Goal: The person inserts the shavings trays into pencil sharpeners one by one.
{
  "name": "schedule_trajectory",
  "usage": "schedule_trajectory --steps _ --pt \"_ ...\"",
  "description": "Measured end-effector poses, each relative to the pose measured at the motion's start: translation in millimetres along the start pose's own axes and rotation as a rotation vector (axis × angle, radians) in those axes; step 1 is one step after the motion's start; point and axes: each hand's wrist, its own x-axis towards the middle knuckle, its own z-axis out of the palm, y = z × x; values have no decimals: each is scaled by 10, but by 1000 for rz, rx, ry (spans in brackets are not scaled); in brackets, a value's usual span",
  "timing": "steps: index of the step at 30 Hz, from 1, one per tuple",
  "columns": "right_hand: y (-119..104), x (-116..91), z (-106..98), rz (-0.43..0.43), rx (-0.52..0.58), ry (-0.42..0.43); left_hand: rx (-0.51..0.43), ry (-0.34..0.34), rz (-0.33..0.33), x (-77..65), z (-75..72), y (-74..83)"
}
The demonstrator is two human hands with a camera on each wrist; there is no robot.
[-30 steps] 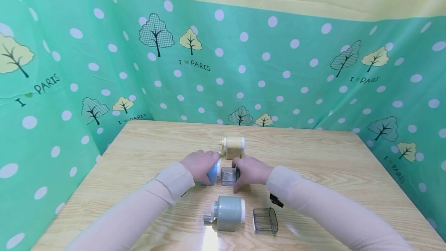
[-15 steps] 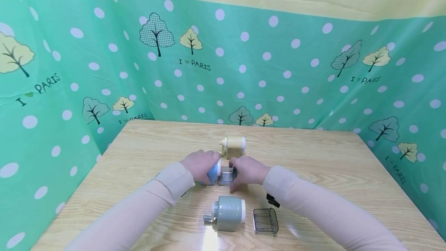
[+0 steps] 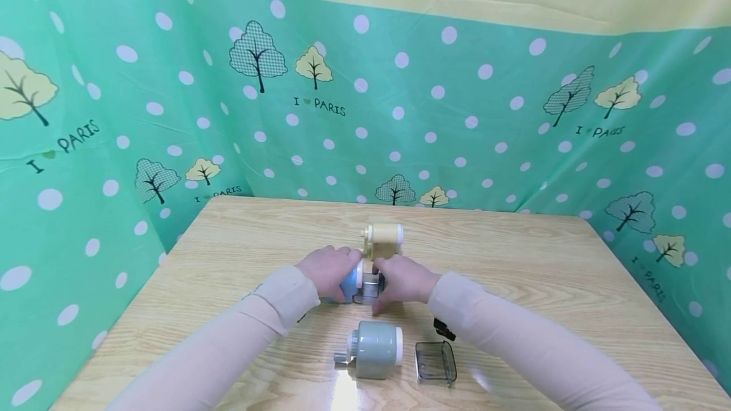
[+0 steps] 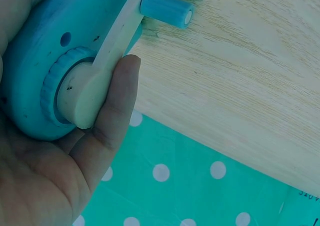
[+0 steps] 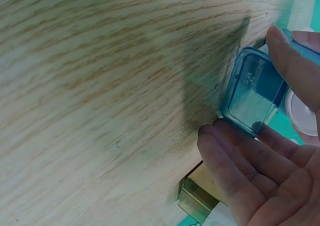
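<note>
My left hand (image 3: pixel 330 271) grips a blue crank pencil sharpener (image 3: pixel 348 286) around its body. In the left wrist view its pale crank arm (image 4: pixel 107 48) with a blue knob (image 4: pixel 165 9) sticks out beside the fingers. My right hand (image 3: pixel 404 281) holds a clear shavings drawer (image 3: pixel 367 289) between thumb and fingers. That drawer sits against the right end of the blue sharpener, partly in it; how deep, I cannot tell. The right wrist view shows the drawer's clear front (image 5: pixel 250 88) between the thumb and fingertips.
A grey-green pencil sharpener (image 3: pixel 377 351) lies nearer me, with another clear drawer (image 3: pixel 435 362) to its right. Beyond my hands stands a yellow sharpener (image 3: pixel 384 241). All rest on a wood-grain table (image 3: pixel 514 259) backed by a dotted green curtain (image 3: pixel 434 113).
My right hand has moved left with the clear drawer, closing the gap to the blue sharpener. The left hand and the sharpener it grips have stayed in place.
</note>
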Motion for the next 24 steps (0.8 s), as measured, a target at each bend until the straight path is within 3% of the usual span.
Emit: schedule_trajectory --steps 24 --pt "-4 46 20 -55 -39 28 1 -8 -6 -17 -40 24"
